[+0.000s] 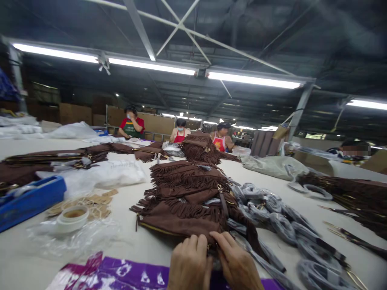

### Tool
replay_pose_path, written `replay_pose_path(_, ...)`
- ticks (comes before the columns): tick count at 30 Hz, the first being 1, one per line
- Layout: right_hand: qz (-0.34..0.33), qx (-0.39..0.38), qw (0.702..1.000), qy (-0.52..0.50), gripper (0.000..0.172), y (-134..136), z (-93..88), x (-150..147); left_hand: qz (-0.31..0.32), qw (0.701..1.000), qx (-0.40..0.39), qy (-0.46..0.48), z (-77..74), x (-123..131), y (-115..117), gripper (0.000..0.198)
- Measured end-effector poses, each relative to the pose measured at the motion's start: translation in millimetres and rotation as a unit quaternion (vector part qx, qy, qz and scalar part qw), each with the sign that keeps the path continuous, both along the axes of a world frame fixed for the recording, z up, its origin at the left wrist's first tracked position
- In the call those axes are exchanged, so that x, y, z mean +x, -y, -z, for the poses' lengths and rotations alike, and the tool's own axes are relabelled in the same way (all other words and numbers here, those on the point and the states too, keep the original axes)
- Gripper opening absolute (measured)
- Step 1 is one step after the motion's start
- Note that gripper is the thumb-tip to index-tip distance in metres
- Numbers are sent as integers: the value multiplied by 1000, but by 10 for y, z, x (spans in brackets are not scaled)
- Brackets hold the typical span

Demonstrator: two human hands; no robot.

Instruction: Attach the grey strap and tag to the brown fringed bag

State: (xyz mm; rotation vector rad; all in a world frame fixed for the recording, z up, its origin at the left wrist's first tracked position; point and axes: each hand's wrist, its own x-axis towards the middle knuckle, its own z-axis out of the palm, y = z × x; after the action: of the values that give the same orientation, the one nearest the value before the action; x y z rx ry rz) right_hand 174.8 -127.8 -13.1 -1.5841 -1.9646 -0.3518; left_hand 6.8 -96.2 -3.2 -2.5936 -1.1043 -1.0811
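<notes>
Your left hand and right hand meet at the near edge of the brown fringed bag, which lies on the white bench at the front of a long pile of the same bags. The fingers of both hands are curled and pinched on the bag's near edge, close to its gold zip line; just what they pinch there is hidden between them. The two hands touch each other.

Behind the bag, the pile of fringed bags runs away from you toward the far end of the bench. Just right of the bag lies a heap of straps wrapped in grey film, some of them touching the pile. Left of the bag, well apart, stands a roll of tape on clear plastic, and beyond it a blue tray. Nearer to you than the bag, under your wrists, lies a purple and white printed sheet. Far behind the pile, three people in aprons work at the far side of the bench.
</notes>
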Motion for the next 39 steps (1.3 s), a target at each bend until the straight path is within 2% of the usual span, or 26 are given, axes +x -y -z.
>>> replay_pose_path(2, 10, 2, 1000, 8, 40, -7, 0, 3, -5, 1000, 5, 13, 58, 57, 26, 37)
replay_pose_path(5, 14, -15, 1000, 13, 42, 13, -61, -13, 5, 1000, -18, 20, 94, 51, 11, 28)
replay_pose_path(7, 6, -43, 999, 16, 43, 46, -124, -13, -6, 999, -47, -7, 64, -35, -51, 24)
replay_pose_path(11, 13, -101, 995, 16, 41, 141, -209, 52, -54, 987, -100, -116, -122, -377, -306, 24)
replay_pose_path(15, 7, -111, 994, -14, 38, 220, -175, 233, -115, 972, -110, -175, -300, -822, -638, 26)
replay_pose_path(19, -14, -103, 993, -63, 34, 260, -87, 455, -171, 959, -126, -186, -316, -1209, -923, 22)
replay_pose_path(21, -19, -107, 991, -76, 32, 278, -48, 534, -174, 957, -136, -190, -277, -1326, -995, 19)
replay_pose_path(23, -1, -113, 991, -73, 32, 298, -22, 589, -156, 953, -157, -206, -229, -1367, -993, 21)
replay_pose_path(26, 31, -133, 990, -41, 33, 337, -24, 634, -105, 954, -168, -223, -165, -1284, -870, 28)
replay_pose_path(30, 26, -146, 987, -64, 33, 400, -126, 568, 38, 975, -98, -196, -86, -1015, -707, 42)
replay_pose_path(33, 31, -126, 980, -149, 27, 424, -218, 468, 101, 964, -105, -221, -46, -844, -743, 22)
replay_pose_path(35, 48, -122, 969, -210, 24, 414, -248, 450, 117, 959, -135, -218, -64, -782, -829, 16)
replay_pose_path(39, 60, -125, 954, -267, 26, 344, -228, 571, 122, 964, -199, -124, -234, -716, -975, 20)
